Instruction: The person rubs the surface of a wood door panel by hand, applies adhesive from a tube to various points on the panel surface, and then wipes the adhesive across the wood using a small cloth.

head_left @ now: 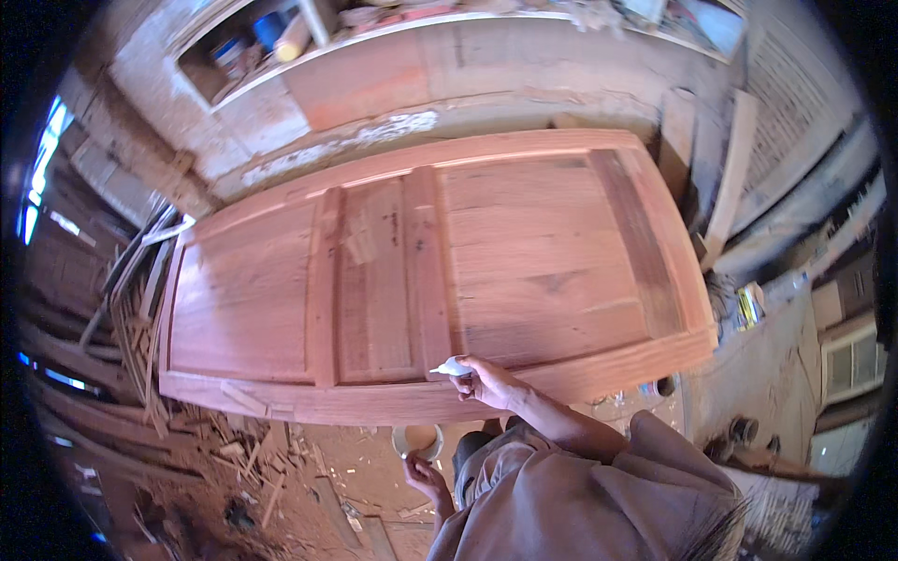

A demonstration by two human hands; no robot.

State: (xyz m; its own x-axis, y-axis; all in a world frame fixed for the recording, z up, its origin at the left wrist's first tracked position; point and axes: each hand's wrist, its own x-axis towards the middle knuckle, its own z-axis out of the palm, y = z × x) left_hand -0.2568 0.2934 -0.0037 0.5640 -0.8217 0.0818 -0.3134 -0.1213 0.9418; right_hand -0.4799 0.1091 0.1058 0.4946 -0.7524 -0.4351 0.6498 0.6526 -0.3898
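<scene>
A large reddish wooden panelled door (538,252) lies flat in front of me, with stiles, rails and recessed panels. My right hand (488,383) is closed around a small white squeeze bottle (456,366), above the door's near edge. The bottle's thin nozzle points left, by the lower end of a middle upright; whether it touches the wood I cannot tell. Lower down, off the door's near side, my left hand (427,475) grips a pale round bowl (398,443) by its rim. Something brown and powdery-looking fills part of the bowl.
Wood offcuts (253,463) and shavings litter the floor at lower left. Behind the door runs a cluttered shelf (449,19). Boards (731,178) lean at the right, and stacked timber (140,318) stands at the left. A dark tin (664,385) sits beyond the door's near right corner.
</scene>
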